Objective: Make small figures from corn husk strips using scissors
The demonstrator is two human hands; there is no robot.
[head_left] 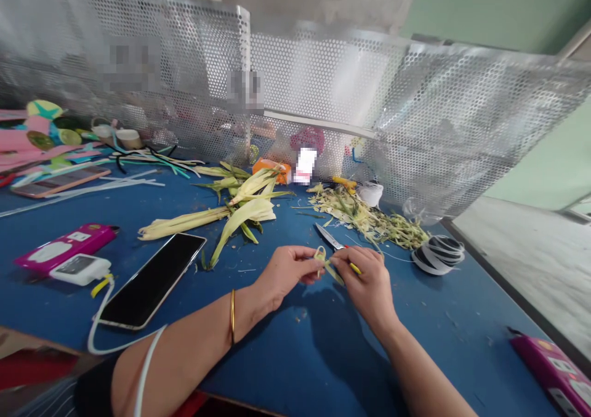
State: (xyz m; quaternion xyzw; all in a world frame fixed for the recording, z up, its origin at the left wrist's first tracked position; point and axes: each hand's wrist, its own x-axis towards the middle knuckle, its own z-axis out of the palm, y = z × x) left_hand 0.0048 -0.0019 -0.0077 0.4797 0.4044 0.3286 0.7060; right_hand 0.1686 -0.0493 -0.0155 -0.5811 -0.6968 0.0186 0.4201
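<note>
Between the thumb and fingers of my left hand [285, 273] is a small pale loop [320, 252], partly hidden by the fingertips. My right hand [368, 283] is closed in a pinch on a pale green strip of corn husk [335, 275] that runs from the loop. Scissors [327, 236] show just behind the right hand, blades pointing away to the left. A yellow piece, perhaps their handle, shows by the right fingers; whether the hand touches it I cannot tell. Whole corn husks [249, 210] lie beyond my left hand.
Shredded husk [364, 217] is heaped at the back right, near a coil of white strip [438, 255]. A black-screened phone [154, 281], a magenta device [69, 247] and a white cable [95, 331] lie left. Perforated metal panels [318, 78] border the blue table [286, 368].
</note>
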